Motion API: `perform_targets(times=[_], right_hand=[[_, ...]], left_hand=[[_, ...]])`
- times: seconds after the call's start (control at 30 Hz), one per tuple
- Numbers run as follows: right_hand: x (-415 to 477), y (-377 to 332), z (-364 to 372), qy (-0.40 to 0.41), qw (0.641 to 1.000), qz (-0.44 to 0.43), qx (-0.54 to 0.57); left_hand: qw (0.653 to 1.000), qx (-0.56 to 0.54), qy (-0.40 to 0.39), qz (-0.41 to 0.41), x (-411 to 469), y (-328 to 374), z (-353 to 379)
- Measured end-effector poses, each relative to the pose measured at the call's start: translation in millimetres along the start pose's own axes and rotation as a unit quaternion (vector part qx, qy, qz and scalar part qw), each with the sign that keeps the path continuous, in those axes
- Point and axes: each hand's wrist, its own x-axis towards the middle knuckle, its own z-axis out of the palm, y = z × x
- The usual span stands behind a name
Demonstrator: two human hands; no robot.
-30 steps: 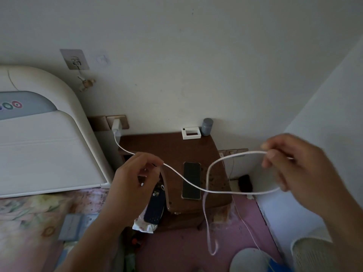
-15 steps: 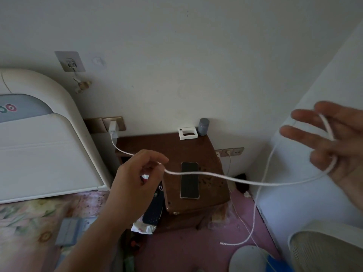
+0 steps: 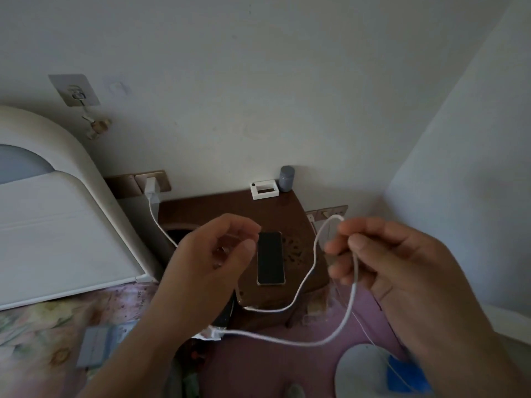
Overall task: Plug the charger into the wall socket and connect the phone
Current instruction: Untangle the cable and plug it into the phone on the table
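Note:
A white charger (image 3: 151,190) sits plugged into the gold wall socket (image 3: 156,181) beside the headboard. Its white cable (image 3: 301,285) runs down from the charger, passes behind my left hand (image 3: 214,254), and loops across the front of the nightstand to my right hand (image 3: 388,262). My left hand pinches the cable with thumb and forefinger. My right hand is closed around the cable near its free end (image 3: 336,218), which sticks up above the fingers. The dark phone (image 3: 270,257) lies face up on the brown nightstand (image 3: 224,208), between my two hands and untouched.
A white headboard (image 3: 57,219) and flowered bedding fill the left. At the back of the nightstand stand a small white box (image 3: 265,190) and a grey cylinder (image 3: 286,174). A second socket strip (image 3: 327,211) is on the wall at right. A fan (image 3: 367,372) stands on the pink floor.
My right hand has come back in from the far right and closed on the cable near its end. The cable now hangs in slack loops. My left hand stays on the cable.

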Motion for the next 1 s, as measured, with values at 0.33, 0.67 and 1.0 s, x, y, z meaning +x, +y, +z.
perform_targets(times=[0.33,0.67,1.0], right_hand=[[10,-4,-12,0.011,0.997,0.029,0.067],[14,9,-24,0.025,0.995,0.06,0.08],[40,70,-84,0.051,0.979,0.078,0.179]], left_hand=[[0.998,-0.002,0.028,-0.058,-15,-26,-22],[0.993,0.0,-0.003,-0.116,45,-68,12],[0.901,0.269,-0.318,-0.122,150,-228,124]])
